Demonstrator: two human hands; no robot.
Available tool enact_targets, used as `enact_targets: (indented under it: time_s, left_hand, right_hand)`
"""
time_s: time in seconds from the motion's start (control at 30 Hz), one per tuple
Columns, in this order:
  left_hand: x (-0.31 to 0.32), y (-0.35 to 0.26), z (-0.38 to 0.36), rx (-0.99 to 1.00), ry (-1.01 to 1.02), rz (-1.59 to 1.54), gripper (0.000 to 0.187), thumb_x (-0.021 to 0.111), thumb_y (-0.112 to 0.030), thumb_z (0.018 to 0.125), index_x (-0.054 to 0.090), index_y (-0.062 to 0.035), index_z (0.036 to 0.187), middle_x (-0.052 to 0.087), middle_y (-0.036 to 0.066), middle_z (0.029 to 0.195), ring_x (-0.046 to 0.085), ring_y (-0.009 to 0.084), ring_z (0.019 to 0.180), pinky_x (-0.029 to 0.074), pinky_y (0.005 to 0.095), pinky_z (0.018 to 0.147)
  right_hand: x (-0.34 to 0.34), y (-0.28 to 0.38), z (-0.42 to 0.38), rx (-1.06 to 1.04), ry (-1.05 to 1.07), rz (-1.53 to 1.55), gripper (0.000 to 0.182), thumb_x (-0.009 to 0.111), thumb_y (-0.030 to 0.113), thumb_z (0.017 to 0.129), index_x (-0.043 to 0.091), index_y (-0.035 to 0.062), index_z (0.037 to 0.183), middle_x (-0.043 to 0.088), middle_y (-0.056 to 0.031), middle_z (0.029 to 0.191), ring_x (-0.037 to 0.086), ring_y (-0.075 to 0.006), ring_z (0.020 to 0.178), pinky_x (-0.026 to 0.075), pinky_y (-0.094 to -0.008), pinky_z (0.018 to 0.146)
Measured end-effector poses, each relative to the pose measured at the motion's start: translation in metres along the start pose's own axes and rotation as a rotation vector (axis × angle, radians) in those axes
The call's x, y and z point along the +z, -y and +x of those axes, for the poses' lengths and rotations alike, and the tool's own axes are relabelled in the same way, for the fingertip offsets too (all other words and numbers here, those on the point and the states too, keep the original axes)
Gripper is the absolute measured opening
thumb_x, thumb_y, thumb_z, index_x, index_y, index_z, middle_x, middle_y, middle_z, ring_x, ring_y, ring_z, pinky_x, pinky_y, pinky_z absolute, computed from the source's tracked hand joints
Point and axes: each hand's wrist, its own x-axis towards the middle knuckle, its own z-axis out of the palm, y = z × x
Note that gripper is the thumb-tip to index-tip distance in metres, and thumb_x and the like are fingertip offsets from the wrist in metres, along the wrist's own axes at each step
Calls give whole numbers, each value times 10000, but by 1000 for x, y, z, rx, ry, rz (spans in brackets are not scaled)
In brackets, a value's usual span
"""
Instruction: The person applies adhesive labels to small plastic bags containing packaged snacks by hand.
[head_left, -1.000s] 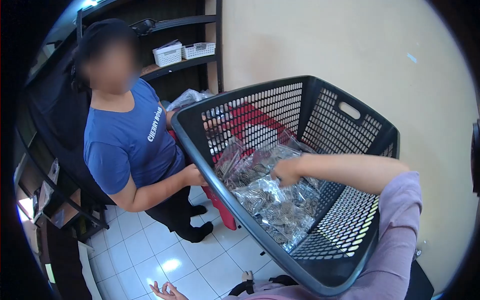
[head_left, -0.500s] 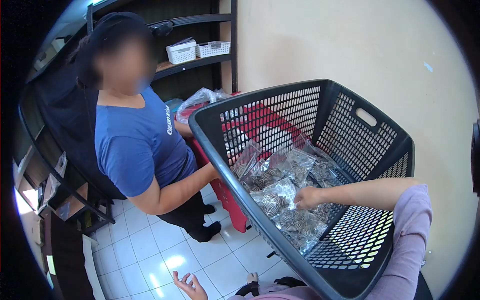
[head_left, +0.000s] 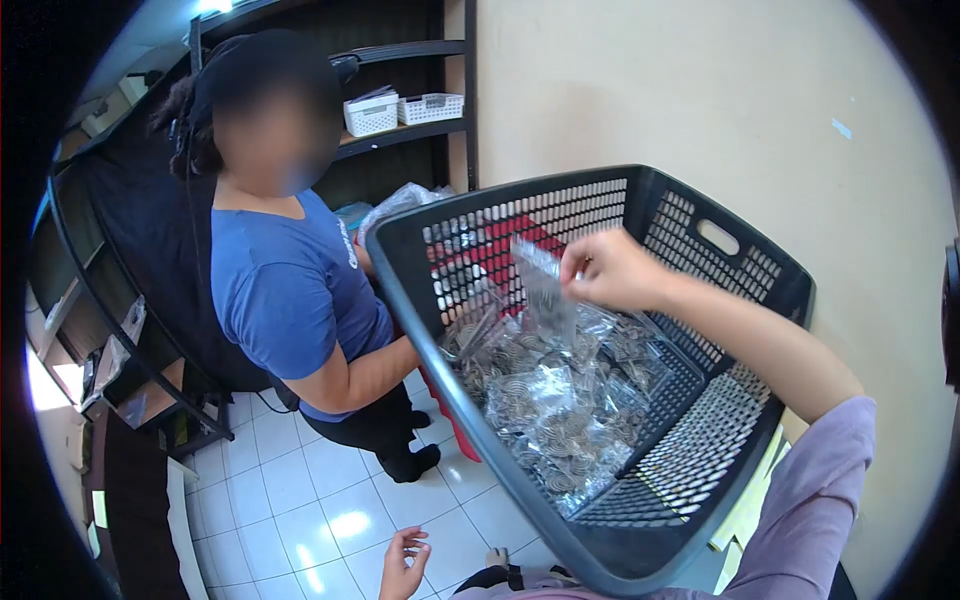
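My right hand [head_left: 612,270] is raised inside the dark plastic basket [head_left: 660,185], its fingers pinching the top of a clear plastic bag [head_left: 548,300]. The bag hangs down above the pile; what it contains is blurred. Beneath it lie several other clear bags [head_left: 590,430] with grey-brown, striped, coiled pieces inside. At the bottom of the view, my left hand [head_left: 403,563] is held over the tiled floor, open with loosely bent fingers, touching nothing. It is nearest to the basket's lower left side.
A co-worker in a blue shirt [head_left: 285,290] stands left of the basket, one arm reaching behind its rim. A red surface [head_left: 500,250] shows through the basket's slots. Black shelves [head_left: 400,135] hold white baskets [head_left: 370,114]. A beige wall [head_left: 700,90] rises at right.
My right hand has lifted from the pile, up and slightly left, with a bag in its fingers. My left hand has shifted right, fingers more bent. The view has moved slightly.
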Motion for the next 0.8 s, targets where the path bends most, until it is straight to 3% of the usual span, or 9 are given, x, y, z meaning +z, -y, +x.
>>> enact_targets:
  time_s: [0.07, 0.13, 0.17, 0.3, 0.33, 0.4, 0.5, 0.6, 0.8]
  left_hand:
    - [16, -12, -4, 21, 68, -8, 323, 557, -73, 804, 463, -47, 1112, 553, 40, 916, 504, 108, 788, 415, 244, 698]
    - [30, -21, -10, -55, 362, 152, 330, 476, -50, 837, 417, -10, 1159, 542, 58, 910, 509, 108, 822, 417, 225, 723]
    - [37, -9, -12, -11, 479, 54, 326, 545, -84, 815, 465, -22, 1125, 544, 90, 1062, 510, 133, 950, 412, 260, 816]
    - [88, -37, -14, -93, 892, 60, 314, 543, -225, 843, 506, -25, 1082, 583, 78, 981, 526, 136, 905, 415, 257, 777]
    - [101, -41, -12, -11, 1042, 25, 358, 488, -205, 874, 412, -26, 1174, 542, 74, 1037, 504, 134, 943, 395, 278, 824]
    - [129, -58, -14, -112, 1223, -44, 335, 493, -178, 870, 420, -21, 1157, 535, 76, 1026, 500, 127, 951, 394, 270, 816]
    - [163, -103, -15, -25, 1452, -61, 323, 510, -148, 858, 422, -11, 1137, 529, 72, 993, 500, 124, 938, 396, 261, 802]
    - [205, -146, -16, 120, 1343, -201, 353, 545, -165, 838, 427, -25, 1140, 515, 71, 1006, 494, 115, 908, 393, 263, 786]
    - [301, -227, -47, 454, 970, -570, 393, 639, -77, 745, 449, -22, 1084, 496, 74, 1038, 485, 126, 934, 398, 283, 792]
  right_hand:
    - [-32, 1, -19, 2, -155, 75, 42, 596, 9, 691, 585, -18, 721, 596, -62, 710, 580, -98, 633, 476, -211, 569]
    - [-67, 21, -57, 53, -404, 130, 83, 586, 29, 705, 584, -28, 766, 602, -72, 688, 595, -123, 654, 459, -220, 577]
    - [-82, 29, -79, 70, -545, 228, 98, 563, 27, 735, 570, -33, 813, 590, -72, 728, 597, -127, 668, 466, -219, 592]
    - [-122, 46, -184, -32, -1025, 323, 192, 508, 53, 811, 498, -40, 978, 519, -85, 889, 600, -157, 752, 496, -250, 665]
    - [-127, 49, -212, -52, -1114, 350, 205, 506, 63, 817, 486, -38, 995, 499, -87, 916, 598, -164, 770, 500, -261, 683]
    - [-128, 47, -272, 17, -1169, 355, 203, 504, 67, 819, 482, -36, 993, 501, -87, 910, 596, -167, 765, 497, -264, 681]
    - [-100, 43, -353, 94, -1155, 378, 161, 494, 61, 823, 483, -27, 958, 503, -88, 875, 588, -167, 704, 495, -279, 649]
    - [-41, 50, -393, 233, -1241, 371, 100, 481, -28, 804, 478, -12, 902, 500, -87, 801, 582, -168, 574, 497, -263, 521]
    - [18, 55, -422, 349, -1260, 690, 275, 511, -41, 790, 421, -29, 1050, 497, -56, 742, 596, -173, 635, 509, -265, 574]
